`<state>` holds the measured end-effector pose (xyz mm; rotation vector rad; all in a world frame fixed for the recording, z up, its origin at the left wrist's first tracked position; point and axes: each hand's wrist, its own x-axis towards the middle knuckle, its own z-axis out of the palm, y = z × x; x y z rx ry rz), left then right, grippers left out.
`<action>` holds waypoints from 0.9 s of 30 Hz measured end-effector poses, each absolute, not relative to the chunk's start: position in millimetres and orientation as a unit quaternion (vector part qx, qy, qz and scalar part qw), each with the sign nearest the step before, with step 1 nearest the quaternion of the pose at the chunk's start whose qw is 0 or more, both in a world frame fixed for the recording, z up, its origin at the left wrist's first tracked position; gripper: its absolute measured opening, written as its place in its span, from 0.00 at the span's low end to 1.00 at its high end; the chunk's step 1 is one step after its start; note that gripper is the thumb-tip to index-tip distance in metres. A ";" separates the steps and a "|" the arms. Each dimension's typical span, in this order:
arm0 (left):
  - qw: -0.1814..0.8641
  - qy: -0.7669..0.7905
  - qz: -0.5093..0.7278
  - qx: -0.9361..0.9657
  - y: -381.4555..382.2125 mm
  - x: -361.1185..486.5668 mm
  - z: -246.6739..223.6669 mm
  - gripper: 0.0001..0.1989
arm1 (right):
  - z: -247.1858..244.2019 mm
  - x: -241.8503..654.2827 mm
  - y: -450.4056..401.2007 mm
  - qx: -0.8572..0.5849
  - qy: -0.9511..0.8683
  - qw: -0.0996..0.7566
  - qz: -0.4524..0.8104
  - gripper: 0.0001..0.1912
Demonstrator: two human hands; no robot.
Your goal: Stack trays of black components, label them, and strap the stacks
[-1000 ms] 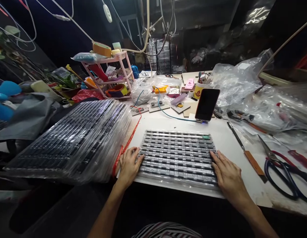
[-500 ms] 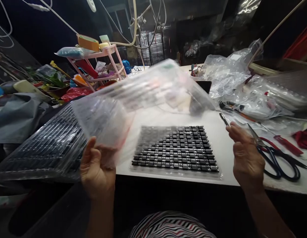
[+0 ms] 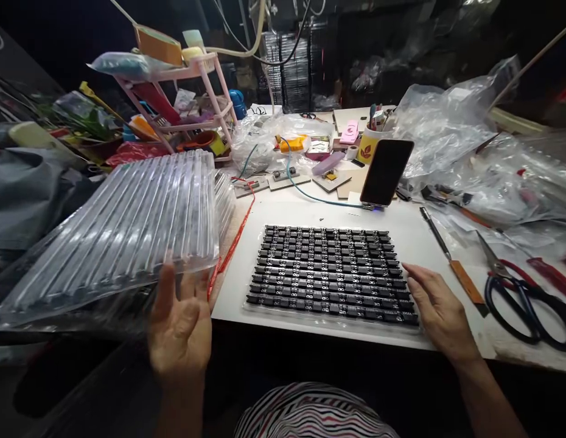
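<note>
A clear ribbed plastic tray (image 3: 123, 219) lies over the stack at the left, its near right corner beside my left hand (image 3: 180, 322). The fingers of that hand are apart and slightly blurred near the tray's edge, with no grip visible. In front of me, rows of small black circuit modules (image 3: 328, 274) sit in a second clear tray (image 3: 319, 317) on the white tabletop. My right hand (image 3: 440, 313) rests at the right edge of these rows, fingers stretched out and fingertips close to the end modules. Whether they touch is hard to see.
A knife-like tool with a wooden handle (image 3: 468, 286) and scissors (image 3: 511, 298) lie to the right. Behind the modules stands a phone (image 3: 387, 171) with a cable. A yellow cup (image 3: 369, 146), plastic bags (image 3: 442, 128) and a pink rack (image 3: 210, 91) are farther back.
The clear tray has swung from above the modules onto the stack at the left, and my left hand has opened. My right hand has moved down and left to the modules' edge.
</note>
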<state>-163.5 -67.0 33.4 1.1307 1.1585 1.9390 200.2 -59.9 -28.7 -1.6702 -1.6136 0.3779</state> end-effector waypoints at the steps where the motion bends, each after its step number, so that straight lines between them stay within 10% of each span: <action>1: 0.310 0.439 0.713 0.450 -68.9 -166.1 27.2 0.22 | -27.5 200.0 -58.1 -0.653 -0.648 0.364 0.145 0.21; 11: 0.140 0.614 0.236 0.740 -69.2 -186.5 -37.2 0.38 | -29.5 193.7 -35.7 -0.568 -0.816 0.109 -0.017 0.27; 27: 0.079 0.600 0.147 0.782 -69.9 -180.8 -47.6 0.45 | -35.9 213.9 -72.3 -0.631 -0.759 0.162 0.026 0.34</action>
